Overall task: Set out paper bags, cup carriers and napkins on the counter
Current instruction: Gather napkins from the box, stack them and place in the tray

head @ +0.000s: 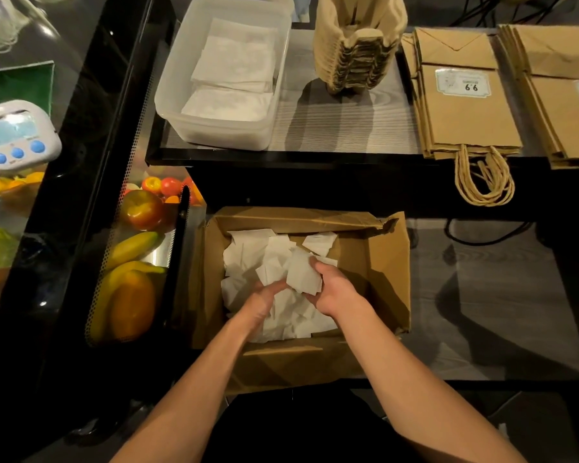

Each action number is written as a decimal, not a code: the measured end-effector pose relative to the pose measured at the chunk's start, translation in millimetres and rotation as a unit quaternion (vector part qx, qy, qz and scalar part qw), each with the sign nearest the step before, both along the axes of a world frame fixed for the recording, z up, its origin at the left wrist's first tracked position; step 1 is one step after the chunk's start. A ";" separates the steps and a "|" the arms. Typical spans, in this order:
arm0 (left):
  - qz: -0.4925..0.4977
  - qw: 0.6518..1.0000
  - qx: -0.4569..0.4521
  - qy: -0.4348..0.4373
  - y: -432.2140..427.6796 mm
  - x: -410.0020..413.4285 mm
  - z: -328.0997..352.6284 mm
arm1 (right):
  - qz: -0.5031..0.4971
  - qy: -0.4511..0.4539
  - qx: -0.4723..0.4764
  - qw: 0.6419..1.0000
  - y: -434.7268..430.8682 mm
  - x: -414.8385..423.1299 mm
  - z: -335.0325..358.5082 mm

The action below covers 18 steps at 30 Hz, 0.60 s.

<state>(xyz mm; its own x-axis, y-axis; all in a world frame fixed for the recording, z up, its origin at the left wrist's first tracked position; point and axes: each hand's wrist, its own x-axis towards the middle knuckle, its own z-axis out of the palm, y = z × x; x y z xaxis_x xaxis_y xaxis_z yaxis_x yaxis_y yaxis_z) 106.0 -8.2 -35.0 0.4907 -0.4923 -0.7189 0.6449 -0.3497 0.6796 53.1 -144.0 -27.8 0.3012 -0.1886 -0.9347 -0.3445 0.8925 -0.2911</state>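
Your right hand point(335, 290) is pinching a creased white napkin point(303, 274), fingers curling round its edge. Your left hand point(263, 304) is sinking into loose crumpled napkins point(248, 255). Its fingers are half buried, so you cannot tell their hold. A torn cardboard box point(381, 262) is surrounding both. Well beyond the fingers, a translucent plastic tub point(181, 95), pulp cup carriers point(355, 51) and flat kraft paper bags point(465, 118) are sitting on the tabletop point(341, 128), 1 stack cut off.

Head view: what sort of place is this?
Probably a café or takeaway counter: stacked cup carriers, handled paper bags and a glass case of fruit alongside.
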 end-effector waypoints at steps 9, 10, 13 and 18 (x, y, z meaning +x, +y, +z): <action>0.152 0.978 -0.053 0.134 9.9 7.6 0.0 | 0.160 -0.155 -0.239 0.945 -13.0 -17.3 18.4; 0.157 0.977 -0.053 0.136 10.5 7.7 0.1 | 0.206 -0.167 -0.256 0.930 -11.6 -17.0 21.1; 0.136 0.982 -0.055 0.117 7.6 6.4 -2.1 | 0.314 -0.172 -0.281 0.891 -1.5 -10.7 18.8; 0.091 0.988 -0.091 0.084 2.1 4.8 2.9 | 0.431 -0.134 -0.349 0.821 14.9 3.2 13.5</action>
<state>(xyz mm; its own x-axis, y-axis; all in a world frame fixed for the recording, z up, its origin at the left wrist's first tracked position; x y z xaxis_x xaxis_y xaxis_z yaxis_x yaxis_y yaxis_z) 110.8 -6.1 -32.1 0.4635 -0.5353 -0.7062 0.7952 -0.1004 0.5980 56.2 -129.1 -14.3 0.7816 -0.2585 -0.5677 -0.6005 -0.0650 -0.7970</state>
